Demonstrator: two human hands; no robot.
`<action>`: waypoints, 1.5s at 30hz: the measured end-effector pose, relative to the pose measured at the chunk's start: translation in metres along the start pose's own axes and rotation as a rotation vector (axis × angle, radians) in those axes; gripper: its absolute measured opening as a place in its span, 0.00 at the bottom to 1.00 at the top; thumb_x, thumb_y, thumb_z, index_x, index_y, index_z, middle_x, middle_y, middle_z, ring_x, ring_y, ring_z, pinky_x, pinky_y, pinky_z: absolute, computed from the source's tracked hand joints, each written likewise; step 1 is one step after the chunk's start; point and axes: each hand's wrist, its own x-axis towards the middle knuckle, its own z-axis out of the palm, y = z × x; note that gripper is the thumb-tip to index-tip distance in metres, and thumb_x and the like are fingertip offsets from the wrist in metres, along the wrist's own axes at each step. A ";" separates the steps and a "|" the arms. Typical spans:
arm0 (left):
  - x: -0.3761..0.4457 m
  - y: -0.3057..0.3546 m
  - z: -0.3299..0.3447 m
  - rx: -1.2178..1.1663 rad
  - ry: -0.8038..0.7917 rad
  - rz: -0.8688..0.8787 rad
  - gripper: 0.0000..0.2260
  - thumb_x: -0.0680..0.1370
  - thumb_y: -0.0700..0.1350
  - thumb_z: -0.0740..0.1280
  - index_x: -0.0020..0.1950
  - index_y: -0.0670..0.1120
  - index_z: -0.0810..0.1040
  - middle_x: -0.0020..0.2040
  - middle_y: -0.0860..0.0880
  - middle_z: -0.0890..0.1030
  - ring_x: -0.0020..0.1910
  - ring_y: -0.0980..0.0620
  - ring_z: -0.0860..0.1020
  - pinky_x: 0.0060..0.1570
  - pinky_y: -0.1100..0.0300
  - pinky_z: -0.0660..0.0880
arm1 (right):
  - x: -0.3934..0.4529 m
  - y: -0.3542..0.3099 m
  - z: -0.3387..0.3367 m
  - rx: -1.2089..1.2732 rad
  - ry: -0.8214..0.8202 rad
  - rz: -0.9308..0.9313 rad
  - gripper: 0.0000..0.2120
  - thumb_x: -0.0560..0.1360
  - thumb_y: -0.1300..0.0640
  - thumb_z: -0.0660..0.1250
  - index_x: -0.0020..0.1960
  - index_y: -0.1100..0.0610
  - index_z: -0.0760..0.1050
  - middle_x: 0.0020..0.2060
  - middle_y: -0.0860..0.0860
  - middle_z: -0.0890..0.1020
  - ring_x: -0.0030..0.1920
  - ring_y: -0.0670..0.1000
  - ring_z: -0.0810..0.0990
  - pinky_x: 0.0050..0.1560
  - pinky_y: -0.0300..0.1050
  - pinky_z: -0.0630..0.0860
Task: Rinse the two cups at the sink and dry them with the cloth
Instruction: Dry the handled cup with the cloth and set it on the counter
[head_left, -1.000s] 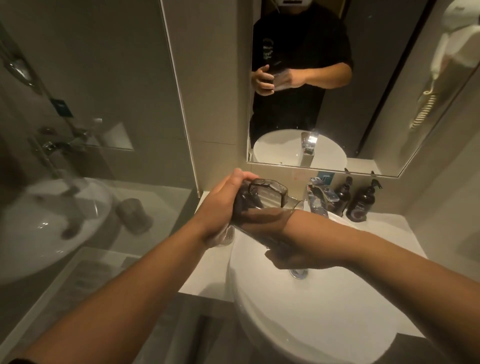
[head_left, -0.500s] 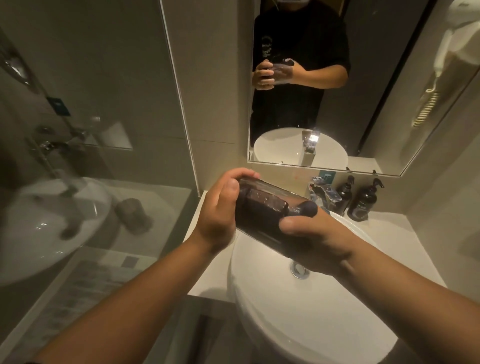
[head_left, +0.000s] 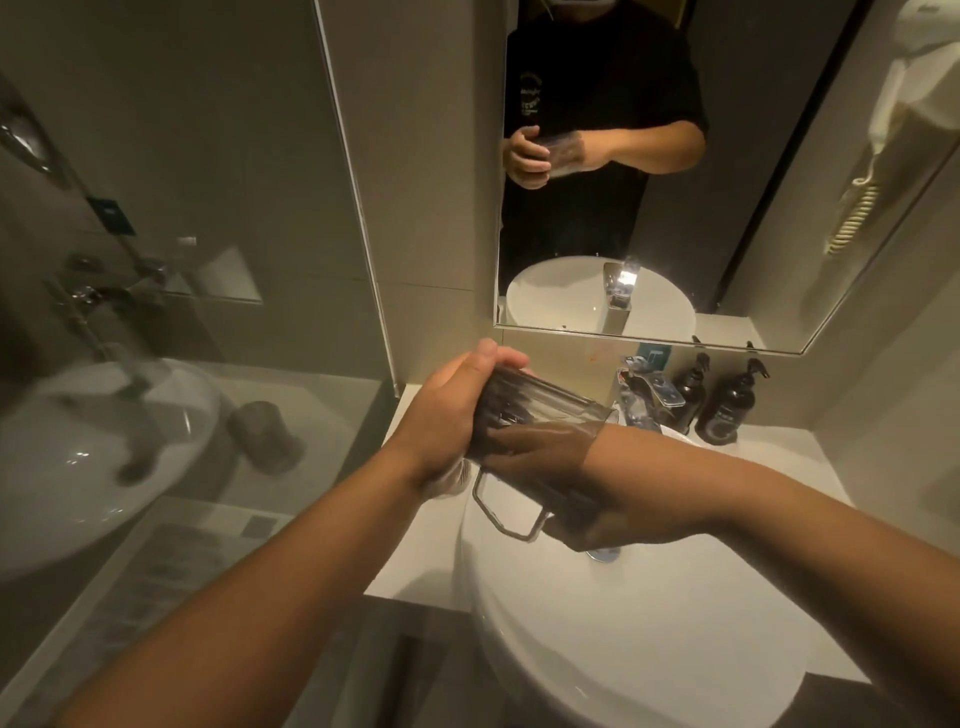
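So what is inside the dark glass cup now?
The right hand reaches inside the cup, seen through its wall. Its fingertips and any water there are unclear.

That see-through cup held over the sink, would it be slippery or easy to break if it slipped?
The cup looks like thin, clear, hard material, so it would probably crack if dropped into the hard sink. Its smooth walls are likely slick when wet. The angular handle sticking out below should stop it rolling far.
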 end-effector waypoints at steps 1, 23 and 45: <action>0.000 -0.003 0.001 -0.013 0.010 0.029 0.16 0.77 0.57 0.60 0.46 0.52 0.85 0.50 0.40 0.83 0.47 0.45 0.81 0.51 0.48 0.78 | -0.001 0.001 0.001 0.043 0.007 0.007 0.29 0.72 0.58 0.70 0.72 0.49 0.68 0.70 0.46 0.70 0.65 0.52 0.73 0.60 0.49 0.74; -0.009 0.020 -0.006 -0.094 -0.267 -0.218 0.26 0.74 0.73 0.54 0.56 0.62 0.84 0.59 0.48 0.85 0.60 0.41 0.82 0.51 0.40 0.80 | -0.014 0.004 -0.020 -0.128 0.030 0.076 0.26 0.71 0.53 0.62 0.69 0.45 0.67 0.61 0.48 0.77 0.54 0.49 0.78 0.52 0.41 0.78; -0.005 -0.001 -0.002 0.031 -0.033 0.257 0.15 0.73 0.60 0.62 0.54 0.57 0.82 0.50 0.50 0.83 0.53 0.44 0.81 0.57 0.42 0.76 | -0.013 -0.020 0.010 0.920 0.302 0.302 0.25 0.69 0.54 0.71 0.66 0.46 0.75 0.59 0.55 0.81 0.59 0.62 0.79 0.60 0.63 0.76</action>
